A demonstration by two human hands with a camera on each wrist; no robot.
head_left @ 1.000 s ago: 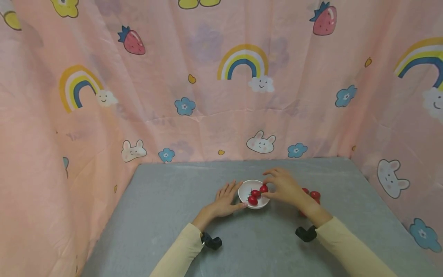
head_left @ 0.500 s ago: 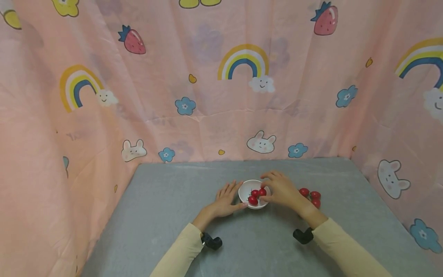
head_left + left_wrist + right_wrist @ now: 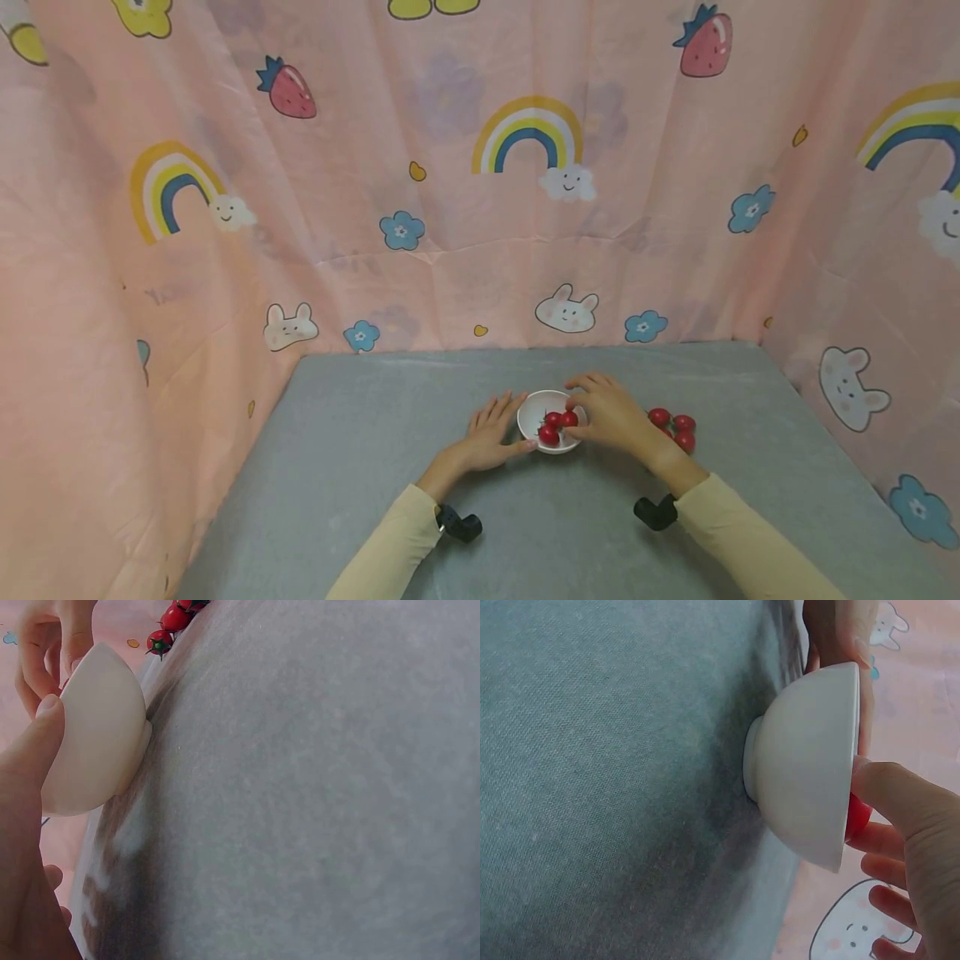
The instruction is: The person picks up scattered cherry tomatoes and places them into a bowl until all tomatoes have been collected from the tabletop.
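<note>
A small white bowl (image 3: 529,410) stands on the grey table, with a few red cherry tomatoes (image 3: 549,435) inside. My left hand (image 3: 487,437) rests against its left side, fingers straight and spread, thumb on the near rim. From the right, my right hand (image 3: 613,417) reaches over the rim and pinches a cherry tomato (image 3: 569,418) between thumb and fingers, low in the bowl. In the right wrist view, part of the red tomato (image 3: 859,816) shows above the rim beside the fingers; the bowl's wall hides the rest.
Several more cherry tomatoes (image 3: 683,423) lie together on the table right of the bowl, partly behind my right wrist. Pink patterned cloth (image 3: 450,283) hangs behind the table and at both sides. Black wrist cameras (image 3: 459,524) are strapped to both wrists.
My right hand has moved slightly left and lowered the pinched tomato beside the others in the bowl. More of the tomatoes on the table show now. The left hand stays put.
</note>
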